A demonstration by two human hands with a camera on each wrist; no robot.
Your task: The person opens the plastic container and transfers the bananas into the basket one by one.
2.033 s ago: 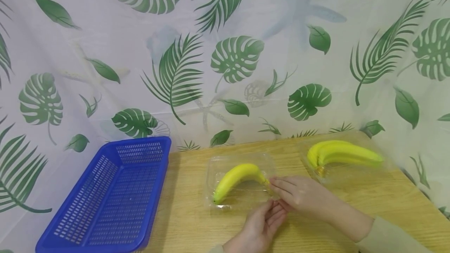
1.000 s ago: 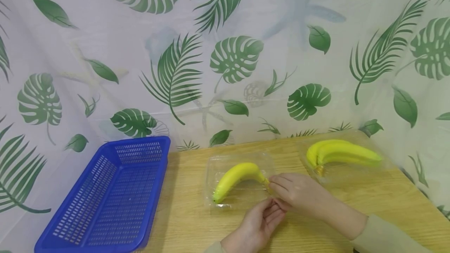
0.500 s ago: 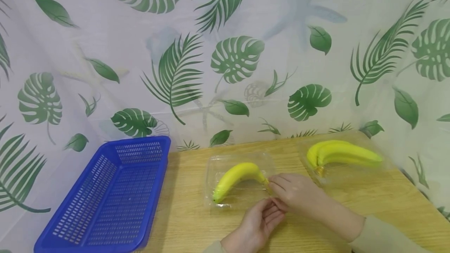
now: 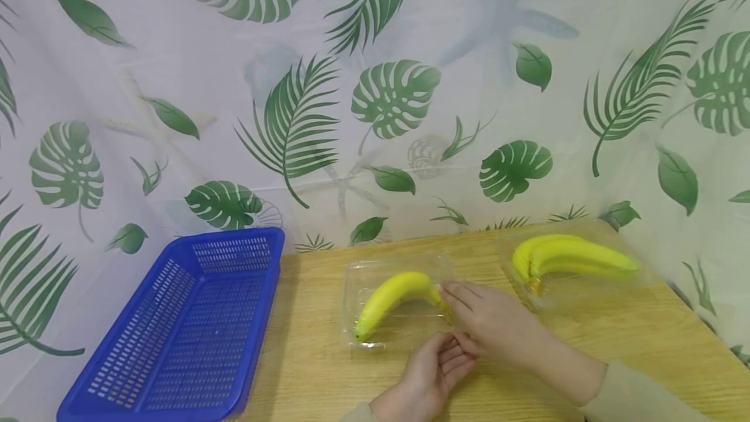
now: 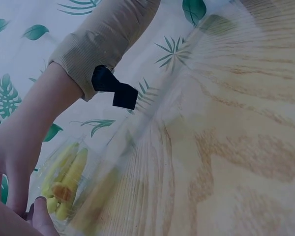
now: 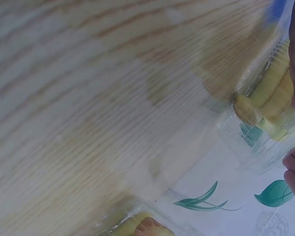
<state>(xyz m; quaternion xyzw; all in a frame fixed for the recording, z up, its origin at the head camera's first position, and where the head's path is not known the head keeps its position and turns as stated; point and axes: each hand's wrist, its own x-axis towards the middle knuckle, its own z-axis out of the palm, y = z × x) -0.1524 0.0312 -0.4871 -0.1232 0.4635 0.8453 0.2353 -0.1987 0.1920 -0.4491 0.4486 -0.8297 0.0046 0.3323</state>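
Observation:
A yellow banana (image 4: 383, 301) with a green tip lies inside a clear plastic box (image 4: 353, 279) on the wooden table. My right hand (image 4: 498, 321) lays its fingers along the box's right edge, by the banana's stem, with the thumb lower at the front corner. Palm upward, my left hand (image 4: 430, 370) grips that front right corner with curled fingers and thumb. The two hands meet there and hide the corner. In the right wrist view the banana (image 6: 273, 91) shows through the plastic beside the fingers.
Another clear plastic box (image 4: 609, 288) with bananas (image 4: 577, 258) in it stands at the back right. A blue perforated basket (image 4: 231, 256) stands on the left. Behind the table (image 4: 316, 383) hangs a leaf-patterned cloth (image 4: 445, 103).
My right fingers have shifted slightly up and left along the box's edge, over the banana's stem end. The left hand, box, banana and basket have hardly moved.

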